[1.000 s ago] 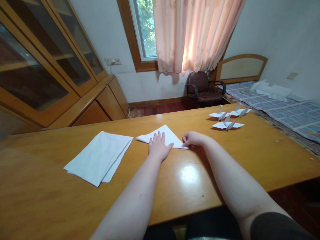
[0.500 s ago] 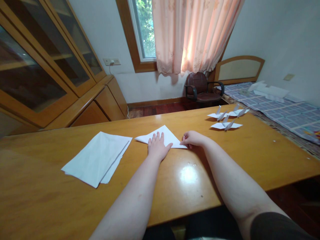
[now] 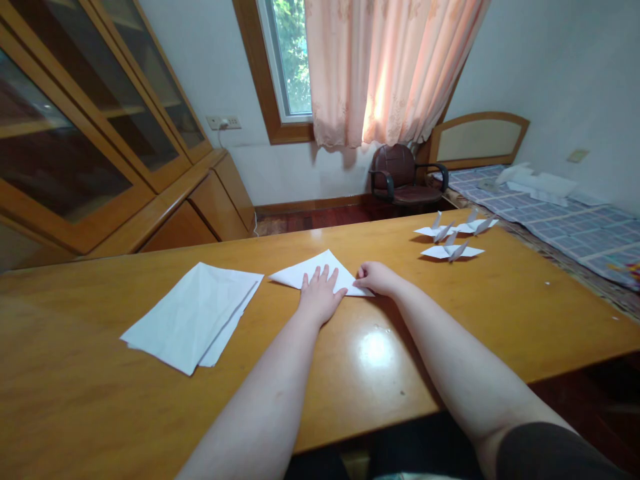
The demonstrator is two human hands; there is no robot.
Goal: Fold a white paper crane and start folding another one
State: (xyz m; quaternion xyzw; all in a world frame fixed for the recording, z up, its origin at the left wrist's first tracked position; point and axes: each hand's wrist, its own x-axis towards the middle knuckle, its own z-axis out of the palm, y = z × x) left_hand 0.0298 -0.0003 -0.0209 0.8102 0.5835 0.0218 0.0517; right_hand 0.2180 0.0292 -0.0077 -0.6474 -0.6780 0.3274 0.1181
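Note:
A white sheet of paper [image 3: 315, 265], folded into a triangle, lies on the wooden table with its peak pointing away from me. My left hand [image 3: 321, 295] rests flat on its near edge, fingers spread. At the triangle's right corner, my right hand [image 3: 377, 278] is closed, its curled fingers touching the paper's slanting right edge. The fingertips' exact grip is partly hidden. To the left is a stack of white paper sheets [image 3: 193, 317], creased on top. Three folded paper cranes [image 3: 453, 251] stand toward the table's far right corner.
The wooden table [image 3: 100, 413] spans the view. Beyond it are a brown armchair [image 3: 407, 177], a curtained window [image 3: 295, 60] and a bed [image 3: 560, 220] with a checked cover. A glass-doored cabinet [image 3: 150, 193] stands at the left. Tiny white scraps lie at the table's right.
My right hand has slid slightly left and up along the triangle's right edge. My left hand has shifted a little to the right on the paper. The cranes and stack stay put.

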